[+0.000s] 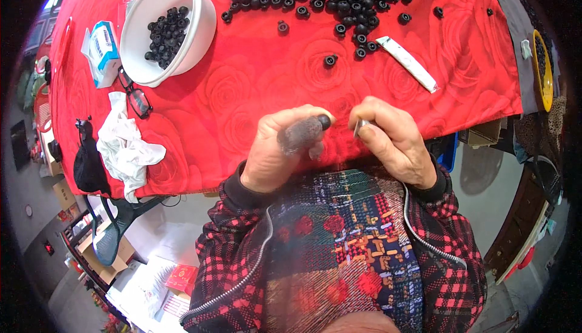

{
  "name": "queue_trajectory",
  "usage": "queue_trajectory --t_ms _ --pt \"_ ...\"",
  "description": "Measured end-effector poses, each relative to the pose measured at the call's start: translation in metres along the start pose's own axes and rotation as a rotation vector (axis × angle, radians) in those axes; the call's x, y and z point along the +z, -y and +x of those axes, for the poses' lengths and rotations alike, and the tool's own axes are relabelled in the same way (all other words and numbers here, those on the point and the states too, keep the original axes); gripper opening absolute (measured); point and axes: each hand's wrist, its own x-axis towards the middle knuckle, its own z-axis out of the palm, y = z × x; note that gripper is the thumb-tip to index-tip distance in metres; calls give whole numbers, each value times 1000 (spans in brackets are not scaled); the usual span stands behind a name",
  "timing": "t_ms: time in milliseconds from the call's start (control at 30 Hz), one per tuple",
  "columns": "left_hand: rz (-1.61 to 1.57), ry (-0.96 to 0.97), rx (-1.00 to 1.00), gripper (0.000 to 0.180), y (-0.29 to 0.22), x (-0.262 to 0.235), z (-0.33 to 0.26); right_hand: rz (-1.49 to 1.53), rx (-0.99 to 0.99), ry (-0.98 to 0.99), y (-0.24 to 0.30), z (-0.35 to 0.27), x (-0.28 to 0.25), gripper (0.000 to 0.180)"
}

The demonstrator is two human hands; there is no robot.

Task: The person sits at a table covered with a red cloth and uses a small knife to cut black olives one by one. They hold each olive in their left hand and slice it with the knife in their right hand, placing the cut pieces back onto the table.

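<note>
Both my hands are raised over the near edge of the red cloth, a short gap apart. My left hand [273, 148] is closed, pinching a small black round part [325, 121] at its fingertips. A worn grey cover [300, 137] wraps one of its digits. Opposite it, my right hand [391, 141] is closed on a small thin metal piece [361, 125], perhaps a blade; the fingers hide most of it. Farther off lies a large heap of similar black parts [339, 0], each with a round hollow, and a few stray ones, such as a single black part [330, 61], sit nearer.
At the left stands a white bowl [203, 36] with black parts inside. Around it are a blue-and-white box [104, 54], black-framed glasses [138, 99], a white crumpled cloth [124, 145] and a black pouch-like item [90, 160]. A long white packet [406, 64] rests on the red tablecloth [242, 84].
</note>
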Motion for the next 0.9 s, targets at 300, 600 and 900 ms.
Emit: queue_trajectory --t_ms 300,600,900 --pt "-38 107 30 23 4 0 -9 -188 -57 -109 4 7 10 9" --pt "34 160 127 24 9 -3 -14 -218 -108 -87 6 0 17 13" --pt "50 177 129 22 9 -4 -14 -245 -128 -86 6 0 18 14"
